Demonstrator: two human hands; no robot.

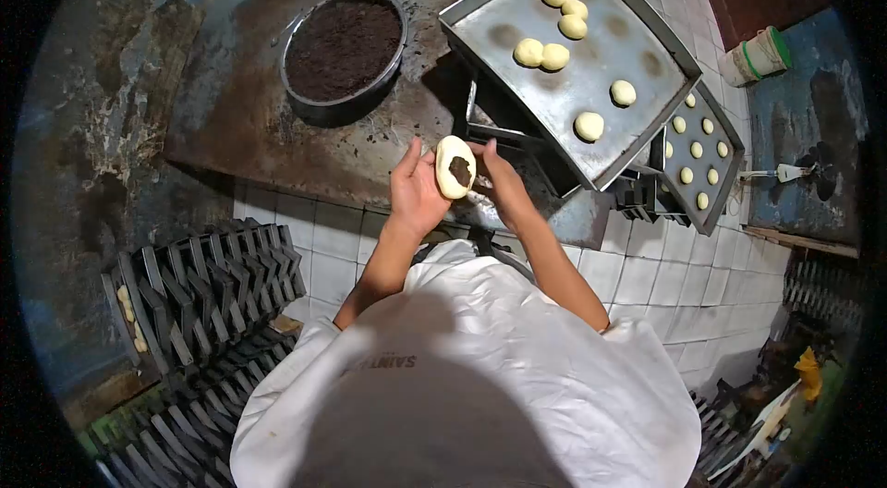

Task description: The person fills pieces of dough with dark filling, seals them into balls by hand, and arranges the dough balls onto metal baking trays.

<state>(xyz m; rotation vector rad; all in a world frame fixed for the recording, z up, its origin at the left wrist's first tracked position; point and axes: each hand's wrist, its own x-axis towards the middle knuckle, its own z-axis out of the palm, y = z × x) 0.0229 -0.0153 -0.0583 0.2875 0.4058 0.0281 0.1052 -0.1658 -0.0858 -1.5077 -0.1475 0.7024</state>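
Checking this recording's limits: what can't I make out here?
- Head view, left hand: fingers partly hidden by the dough piece.
- Head view, bowl: bottom covered by the dark filling.
- Head view, far tray: part hidden by the near tray.
- Head view, white shirt: cut by the bottom edge.

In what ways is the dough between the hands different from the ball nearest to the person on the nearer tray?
The held dough is a long oval, while the ball looks round. The held dough shows a dark filling; the ball shows only a pale surface. The held dough is between the left hand and right hand; the ball rests on the tray. Both are pale yellow.
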